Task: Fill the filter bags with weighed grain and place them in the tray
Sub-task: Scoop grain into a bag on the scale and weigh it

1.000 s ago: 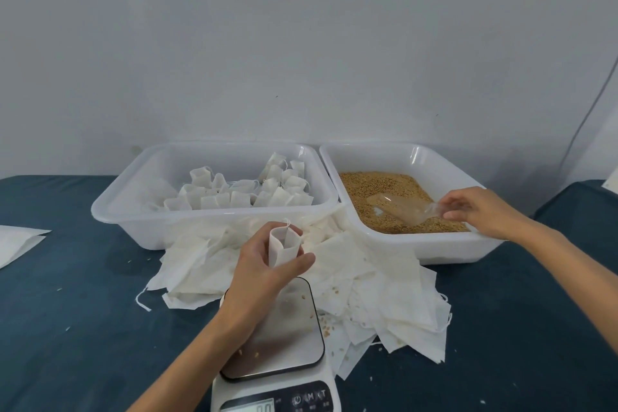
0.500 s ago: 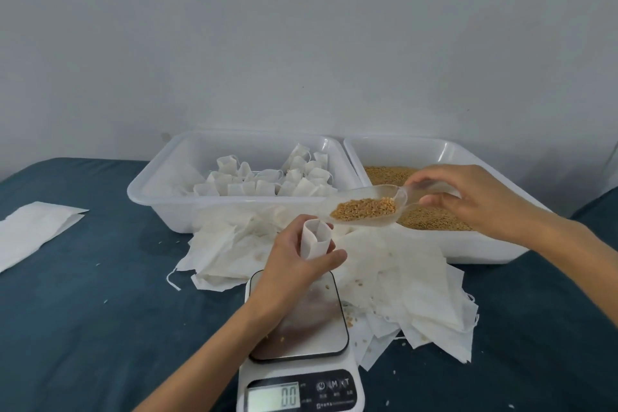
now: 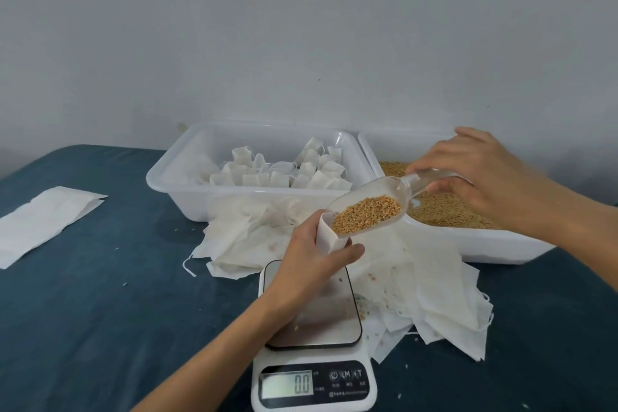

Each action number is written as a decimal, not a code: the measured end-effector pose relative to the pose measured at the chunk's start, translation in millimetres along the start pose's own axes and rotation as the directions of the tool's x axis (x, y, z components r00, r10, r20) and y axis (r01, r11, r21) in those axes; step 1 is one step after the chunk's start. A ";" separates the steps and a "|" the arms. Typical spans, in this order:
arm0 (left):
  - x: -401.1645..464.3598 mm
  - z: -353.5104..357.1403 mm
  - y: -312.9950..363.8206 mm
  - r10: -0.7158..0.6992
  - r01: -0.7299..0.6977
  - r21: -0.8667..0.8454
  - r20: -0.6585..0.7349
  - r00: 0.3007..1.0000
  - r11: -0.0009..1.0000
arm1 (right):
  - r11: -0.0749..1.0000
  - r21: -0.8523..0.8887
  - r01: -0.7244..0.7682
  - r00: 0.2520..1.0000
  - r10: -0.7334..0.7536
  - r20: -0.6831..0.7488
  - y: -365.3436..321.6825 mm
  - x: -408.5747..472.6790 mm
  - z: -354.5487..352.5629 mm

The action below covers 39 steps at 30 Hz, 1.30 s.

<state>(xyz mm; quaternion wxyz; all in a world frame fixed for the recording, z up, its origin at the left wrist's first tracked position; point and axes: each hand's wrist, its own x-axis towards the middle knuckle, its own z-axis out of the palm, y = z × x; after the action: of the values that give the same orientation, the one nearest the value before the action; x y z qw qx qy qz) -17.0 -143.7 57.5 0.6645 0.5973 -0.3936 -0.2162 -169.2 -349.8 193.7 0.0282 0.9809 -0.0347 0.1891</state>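
While your left hand [image 3: 309,256] holds the filter bag [image 3: 326,237] open above the scale [image 3: 312,328] (display reads 0.0), tilt the scoop [image 3: 368,211], pinched in your right hand [image 3: 481,177], gradually, keeping its lip over the bag mouth.

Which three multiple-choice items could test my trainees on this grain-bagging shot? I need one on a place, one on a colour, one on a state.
1. Where is the scoop's front lip?
A. At the mouth of the filter bag
B. Buried in the grain tray
C. Flat on the scale

2. What colour is the table cover?
A. Red
B. Dark blue
C. Yellow

3. What does the scale display read?
A. 0.0
B. 25.0
C. Blank

Answers: 1 A, the right hand tips the loaded scoop against the bag held in the left hand. 2 B, the cloth is dark blue. 3 A, the digits show 0.0.
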 end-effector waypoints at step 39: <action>1.1 -0.7 -0.6 -0.062 0.061 -0.012 -0.071 0.996 0.998 | 0.981 -0.175 0.078 0.994 -0.090 -0.060 -8.4 -0.6 -2.2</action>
<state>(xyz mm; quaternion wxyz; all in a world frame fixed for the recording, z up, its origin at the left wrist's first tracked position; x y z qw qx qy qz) -15.7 -144.1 57.2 0.6741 0.6131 -0.3501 -0.2171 -169.9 -341.2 195.2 0.1221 0.9685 -0.0085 0.2169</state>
